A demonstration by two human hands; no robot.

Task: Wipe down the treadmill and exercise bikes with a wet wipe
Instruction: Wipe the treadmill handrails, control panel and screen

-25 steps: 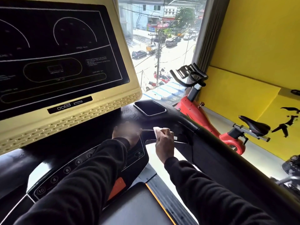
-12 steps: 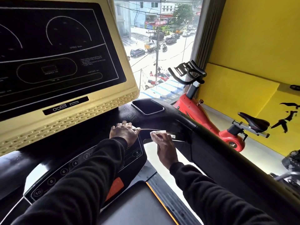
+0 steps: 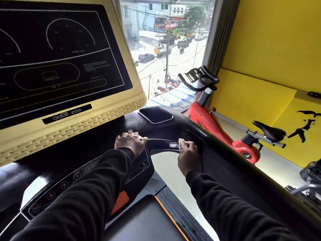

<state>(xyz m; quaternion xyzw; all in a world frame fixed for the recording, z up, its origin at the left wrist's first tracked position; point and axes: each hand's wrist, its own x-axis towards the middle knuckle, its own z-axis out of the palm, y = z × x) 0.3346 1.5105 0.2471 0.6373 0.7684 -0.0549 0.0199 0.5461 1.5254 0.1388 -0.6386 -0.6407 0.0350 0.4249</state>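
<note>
I stand on a black treadmill (image 3: 173, 129) with a cream console screen (image 3: 57, 66) above its button panel. My right hand (image 3: 187, 153) pinches a small white wet wipe (image 3: 181, 142) and presses it on the inner grip bar, near the right handrail. My left hand (image 3: 130, 142) rests on the left end of that same bar, fingers bent over it. A red exercise bike (image 3: 217, 126) with a black saddle stands to the right by the window.
The treadmill belt (image 3: 147, 221) with an orange edge strip lies below my arms. A recessed holder (image 3: 155, 115) sits in the console top. Yellow walls (image 3: 269, 49) close the right side. Part of another dark machine (image 3: 311, 174) shows at the right edge.
My right hand has slid the wipe to the right along the grip bar, away from my left hand. The left hand has stayed on the bar's left end.
</note>
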